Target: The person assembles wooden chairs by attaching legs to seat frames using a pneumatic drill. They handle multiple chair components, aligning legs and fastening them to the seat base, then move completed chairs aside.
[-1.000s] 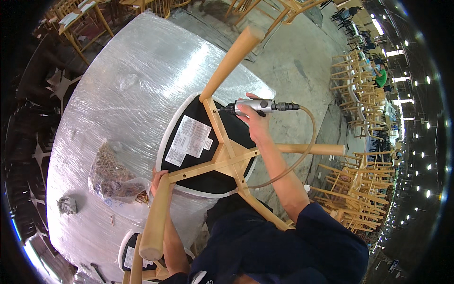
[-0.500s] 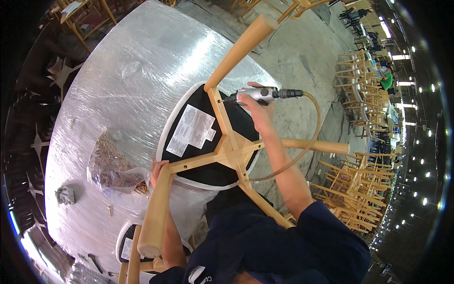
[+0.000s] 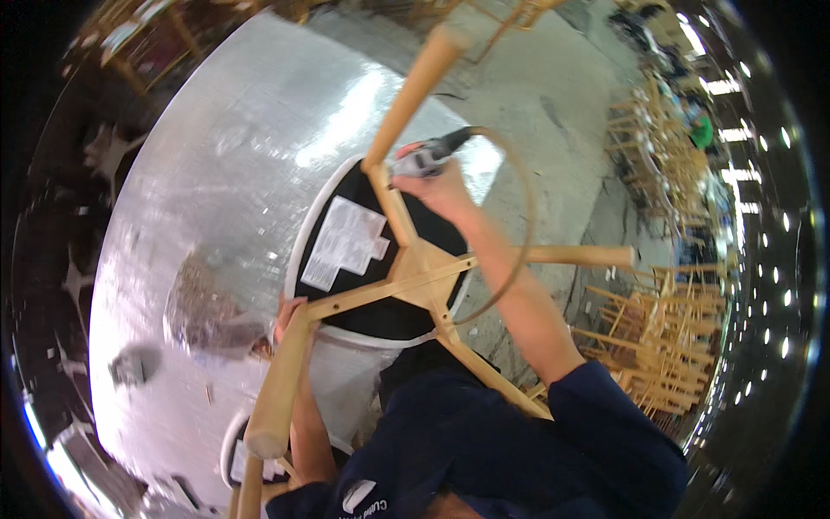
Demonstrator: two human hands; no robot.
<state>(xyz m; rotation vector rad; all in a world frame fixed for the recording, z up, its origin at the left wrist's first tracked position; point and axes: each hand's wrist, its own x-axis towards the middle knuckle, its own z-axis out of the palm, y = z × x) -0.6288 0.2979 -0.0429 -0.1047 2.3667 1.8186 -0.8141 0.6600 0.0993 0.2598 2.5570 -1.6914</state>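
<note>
Upturned wooden stool [image 3: 406, 268] lies seat-down on a foil-wrapped table [image 3: 216, 173], rigid and probably fairly light. The left hand [image 3: 290, 313] clasps one leg; the right hand [image 3: 441, 186] closes around a hose-fed power tool [image 3: 428, 156]. The legs offer the surest hold.

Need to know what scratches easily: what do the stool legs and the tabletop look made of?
The stool legs look like pale, smooth wood: tan colour with faint grain and rounded ends, probably unfinished or lightly sealed. The tabletop looks wrapped in silvery foil or plastic film: it is crinkled and glares under the lights; what lies beneath is hidden.
</note>
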